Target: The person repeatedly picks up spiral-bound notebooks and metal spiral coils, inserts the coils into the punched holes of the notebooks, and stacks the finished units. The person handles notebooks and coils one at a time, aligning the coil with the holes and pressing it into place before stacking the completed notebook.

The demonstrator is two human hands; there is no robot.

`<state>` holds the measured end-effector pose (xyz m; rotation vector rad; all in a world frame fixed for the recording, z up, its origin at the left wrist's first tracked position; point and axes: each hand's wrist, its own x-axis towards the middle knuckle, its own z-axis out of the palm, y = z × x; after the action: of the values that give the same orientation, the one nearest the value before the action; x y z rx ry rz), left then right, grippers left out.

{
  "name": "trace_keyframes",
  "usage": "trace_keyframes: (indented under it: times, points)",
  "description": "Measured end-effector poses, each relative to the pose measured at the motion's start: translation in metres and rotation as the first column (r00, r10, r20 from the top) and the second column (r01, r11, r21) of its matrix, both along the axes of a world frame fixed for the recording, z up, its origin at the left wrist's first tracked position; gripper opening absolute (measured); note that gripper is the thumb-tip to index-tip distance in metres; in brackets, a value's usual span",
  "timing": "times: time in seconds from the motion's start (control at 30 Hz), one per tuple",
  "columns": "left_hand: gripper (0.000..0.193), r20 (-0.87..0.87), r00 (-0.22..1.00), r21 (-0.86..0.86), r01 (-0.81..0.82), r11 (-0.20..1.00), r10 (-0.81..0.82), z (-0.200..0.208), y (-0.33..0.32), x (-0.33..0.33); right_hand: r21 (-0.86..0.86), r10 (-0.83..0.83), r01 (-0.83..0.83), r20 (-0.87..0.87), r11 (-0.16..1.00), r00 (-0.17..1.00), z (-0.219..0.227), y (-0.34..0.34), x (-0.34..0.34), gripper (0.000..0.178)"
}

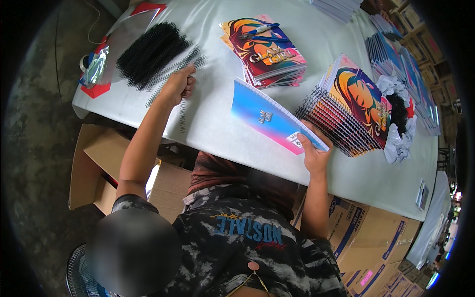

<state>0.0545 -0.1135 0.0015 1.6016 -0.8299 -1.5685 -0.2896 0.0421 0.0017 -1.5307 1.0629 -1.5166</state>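
Observation:
My left hand [179,85] is closed around a thin black spiral binding coil [182,116], whose end hangs below the fist. Just beyond it lies a heap of black spiral coils [151,52], with a few loose ones beside the hand. Between the thumb and fingers of my right hand [315,151] is a notebook [267,116] with a blue-to-pink cover and a punched upper edge, tilted over the table. Behind it rises a stack of punched notebooks [272,62] with illustrated covers; blue-handled pliers [262,32] rest on top. Coil-bound notebooks [351,111] are piled right of my right hand.
A white-covered table [217,119] carries everything. Tape and crumpled clear plastic [95,69] sit at its left end. Crumpled white plastic [398,141] with dark material and more notebook stacks [418,86] stand at right. Cardboard boxes [170,190] are below the near edge.

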Motion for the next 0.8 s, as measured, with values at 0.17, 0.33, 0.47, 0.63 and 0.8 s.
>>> trace_keyframes:
  times: [0.17,0.33,0.47,0.63,0.8]
  points:
    - [0.027,-0.099,0.995,0.071,0.038,0.997,-0.031,-0.004,-0.010,0.013,0.005,0.001,-0.001,0.025,1.000,1.000,-0.001,0.002,0.001,0.027]
    - [0.032,-0.010,1.000,-0.037,0.016,0.999,-0.016,0.002,-0.022,0.002,0.021,0.009,-0.010,0.027,1.000,1.000,0.000,0.002,0.001,0.026]
    - [0.035,-0.117,0.982,-0.112,0.136,0.984,-0.149,0.011,-0.015,-0.001,-0.007,-0.012,0.012,0.017,1.000,1.000,-0.002,0.002,-0.001,0.027]
    - [0.041,0.135,0.869,-0.411,0.486,0.771,-0.476,0.049,0.035,-0.035,0.014,-0.031,0.031,0.019,0.999,0.999,-0.003,0.003,-0.005,0.027]
    - [0.038,0.556,0.726,-0.488,0.679,0.548,-0.405,0.071,0.063,-0.061,0.019,-0.035,0.035,0.001,0.999,0.999,0.000,0.002,-0.006,0.027]
